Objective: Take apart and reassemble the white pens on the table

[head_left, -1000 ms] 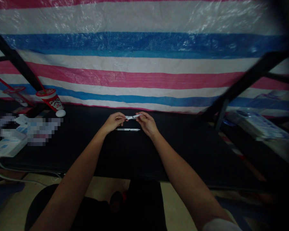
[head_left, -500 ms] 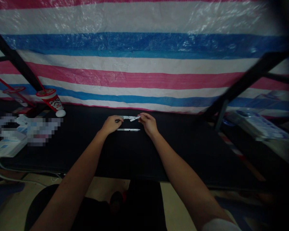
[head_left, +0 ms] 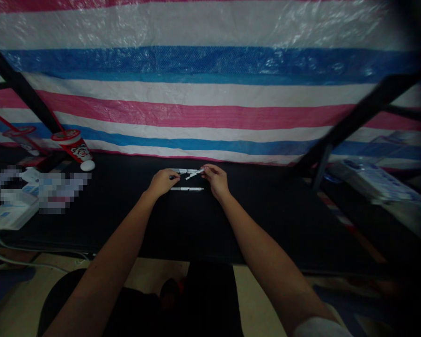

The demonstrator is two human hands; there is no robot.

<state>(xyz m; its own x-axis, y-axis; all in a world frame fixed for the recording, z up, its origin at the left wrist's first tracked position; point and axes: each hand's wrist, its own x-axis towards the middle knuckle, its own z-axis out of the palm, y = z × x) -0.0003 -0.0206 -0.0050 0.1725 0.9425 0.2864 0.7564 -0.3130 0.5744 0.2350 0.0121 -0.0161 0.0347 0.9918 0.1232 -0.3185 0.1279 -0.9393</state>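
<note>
On the black tabletop (head_left: 196, 224), a slim white-and-grey pen (head_left: 187, 189) lies crosswise in front of my hands. Behind it, another pale pen-like piece (head_left: 183, 171) spans the gap between them. My left hand (head_left: 161, 181) is closed at that piece's left end, and a small dark thing shows between thumb and fingers; what exactly it grips is unclear. My right hand (head_left: 215, 179) pinches a thin white stick-like piece (head_left: 193, 175), possibly a pen part. This piece slants down to the left, close to the pale one; whether they touch cannot be made out.
Two red-lidded cups, one red and white (head_left: 72, 144), stand at the back left near a white egg-shaped thing (head_left: 87, 165). White boxes (head_left: 16, 213) and a cable (head_left: 7, 252) are at left. Plastic-wrapped packs (head_left: 379, 185) sit at right. Striped sheeting (head_left: 203, 117) hangs behind.
The white piece in my right hand has turned slightly, and its free end reaches farther left and down. My left hand has barely shifted. The pen in front stays put.
</note>
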